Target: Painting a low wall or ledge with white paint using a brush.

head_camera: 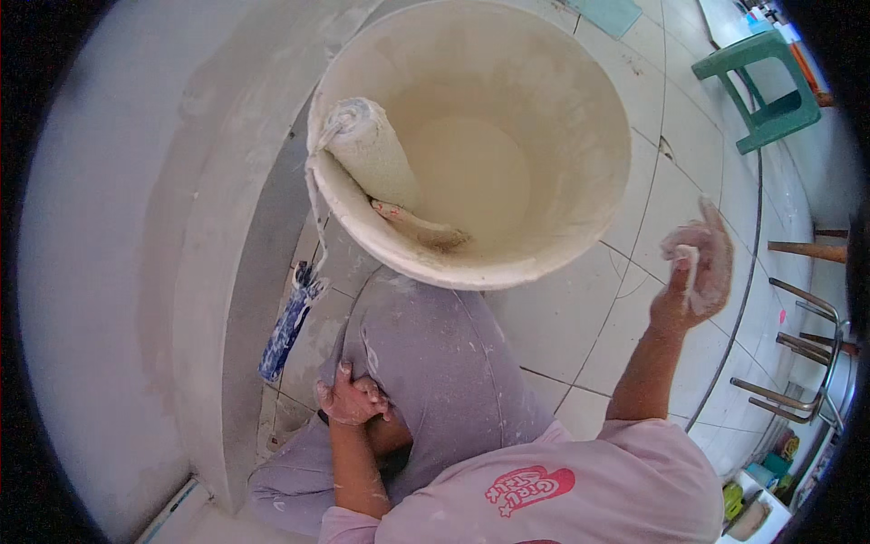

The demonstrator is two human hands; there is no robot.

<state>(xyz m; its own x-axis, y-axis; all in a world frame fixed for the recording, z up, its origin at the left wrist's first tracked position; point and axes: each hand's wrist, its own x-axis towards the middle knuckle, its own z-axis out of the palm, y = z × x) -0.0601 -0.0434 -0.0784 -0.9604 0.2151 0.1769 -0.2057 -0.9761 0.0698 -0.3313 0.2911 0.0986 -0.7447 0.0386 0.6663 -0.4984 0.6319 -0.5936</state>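
Note:
My left hand (pixel 355 398), smeared with white, rests against the grey trousers near my knee, its fingers partly bent, holding no tool. Out to the right, over the tiled floor, my right hand (pixel 700 272) is coated in whitish material, with one finger extended and the others curled; it holds no visible tool. In front of me stands a large pale bucket (pixel 578 255) with a cream-coloured residue inside. A paint roller's sleeve (pixel 374 153) leans inside its left wall, while the blue handle (pixel 289 340) hangs outside the rim. Below the sleeve, a brush (pixel 421 226) lies partly in the bucket.
A wall with a damp-looking patch (pixel 163 272) rises on the left. Green plastic stool (pixel 768 88) stands at upper right, with metal-framed chair legs (pixel 809 367) below it at the right edge. A pale green sheet (pixel 608 13) lies on the floor beyond the bucket.

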